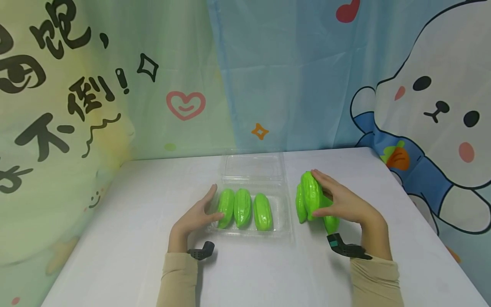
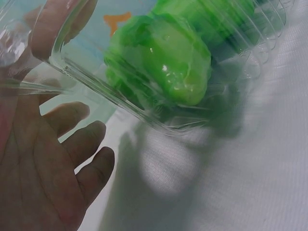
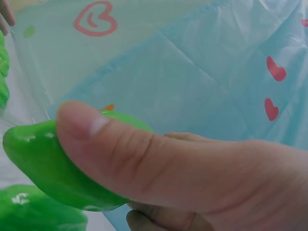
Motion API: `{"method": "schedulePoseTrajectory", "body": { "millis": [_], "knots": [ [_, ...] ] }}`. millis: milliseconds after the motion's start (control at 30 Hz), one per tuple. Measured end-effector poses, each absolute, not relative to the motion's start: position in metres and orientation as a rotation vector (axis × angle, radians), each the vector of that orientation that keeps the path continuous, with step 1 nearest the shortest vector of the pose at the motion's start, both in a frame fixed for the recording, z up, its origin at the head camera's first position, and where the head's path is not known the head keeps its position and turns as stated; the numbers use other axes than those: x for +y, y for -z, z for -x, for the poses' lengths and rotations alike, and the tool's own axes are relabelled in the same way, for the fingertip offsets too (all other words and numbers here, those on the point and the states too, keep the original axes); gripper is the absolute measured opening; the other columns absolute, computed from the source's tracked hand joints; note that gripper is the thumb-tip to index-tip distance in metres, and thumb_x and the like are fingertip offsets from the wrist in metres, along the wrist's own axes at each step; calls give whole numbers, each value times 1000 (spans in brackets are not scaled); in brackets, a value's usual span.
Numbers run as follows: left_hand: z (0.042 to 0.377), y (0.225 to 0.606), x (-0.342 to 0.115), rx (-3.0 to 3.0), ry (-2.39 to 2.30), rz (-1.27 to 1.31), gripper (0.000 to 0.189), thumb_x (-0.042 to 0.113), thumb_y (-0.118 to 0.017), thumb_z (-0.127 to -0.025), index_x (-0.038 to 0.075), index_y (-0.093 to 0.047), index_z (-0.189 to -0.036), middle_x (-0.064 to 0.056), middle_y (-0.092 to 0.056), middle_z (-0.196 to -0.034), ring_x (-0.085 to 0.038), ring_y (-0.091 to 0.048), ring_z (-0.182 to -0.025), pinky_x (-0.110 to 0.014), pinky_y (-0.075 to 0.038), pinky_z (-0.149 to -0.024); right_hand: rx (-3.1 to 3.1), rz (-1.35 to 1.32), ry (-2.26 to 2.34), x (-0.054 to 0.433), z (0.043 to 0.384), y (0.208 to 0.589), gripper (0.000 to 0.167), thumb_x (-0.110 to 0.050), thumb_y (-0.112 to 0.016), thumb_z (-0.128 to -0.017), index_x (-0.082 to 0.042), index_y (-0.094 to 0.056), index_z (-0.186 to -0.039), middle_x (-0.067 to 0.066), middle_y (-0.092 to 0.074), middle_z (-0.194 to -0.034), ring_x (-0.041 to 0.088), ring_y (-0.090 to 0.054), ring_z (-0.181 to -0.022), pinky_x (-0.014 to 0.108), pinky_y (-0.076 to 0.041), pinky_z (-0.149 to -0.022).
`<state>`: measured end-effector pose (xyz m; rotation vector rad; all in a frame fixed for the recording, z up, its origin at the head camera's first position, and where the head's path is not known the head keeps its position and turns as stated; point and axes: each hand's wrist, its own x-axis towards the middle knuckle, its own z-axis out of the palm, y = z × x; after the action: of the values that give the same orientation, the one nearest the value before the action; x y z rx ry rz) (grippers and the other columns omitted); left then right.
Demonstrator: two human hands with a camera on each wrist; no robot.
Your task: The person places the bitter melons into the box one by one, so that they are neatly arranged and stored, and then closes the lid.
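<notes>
A clear plastic box (image 1: 281, 213) with its lid (image 1: 253, 166) raised at the back stands mid-table. Three bright green ridged toy vegetables lie in it side by side: a left one (image 1: 226, 207), a middle one (image 1: 243, 208) and a right one (image 1: 263, 212). My left hand (image 1: 195, 215) is at the box's left side, its fingers loosely extended beside the clear wall. To the right of the box, my right hand (image 1: 343, 200) grips another green toy vegetable (image 3: 41, 156) between thumb and fingers. The thumb (image 3: 91, 134) lies across its near side.
More green toy vegetables (image 1: 300, 204) (image 1: 330, 224) lie under and beside the right hand. The white tabletop (image 1: 253, 273) runs back to a printed curtain (image 1: 287, 85). A black wrist camera (image 1: 347, 248) sits at the right wrist.
</notes>
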<state>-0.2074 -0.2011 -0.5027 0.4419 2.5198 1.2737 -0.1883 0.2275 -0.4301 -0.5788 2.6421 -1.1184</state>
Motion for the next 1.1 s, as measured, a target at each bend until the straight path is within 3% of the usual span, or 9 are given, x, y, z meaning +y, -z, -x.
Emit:
{"method": "schedulePoseTrajectory", "body": {
  "millis": [700, 1100],
  "knots": [
    [208, 504, -202, 2516, -1277, -428, 101, 45, -72, -80, 23, -6, -154, 7, -4, -160, -17, -5, -148, -42, -10, -122, 2616, 716, 1139, 183, 195, 435, 118, -38, -85, -66, -12, -12, -154, 12, -10, -160, 33, -18, -145, 47, -37, -110],
    [208, 505, -201, 2526, -1268, -422, 102, 48, -71, -79, 23, -6, -154, 7, -4, -160, -17, -5, -148, -42, -10, -122, 2690, 712, 1019, 164, 195, 439, 113, -39, -84, -67, -16, -15, -154, 10, -12, -161, 36, -15, -146, 56, -27, -114]
  ]
}}
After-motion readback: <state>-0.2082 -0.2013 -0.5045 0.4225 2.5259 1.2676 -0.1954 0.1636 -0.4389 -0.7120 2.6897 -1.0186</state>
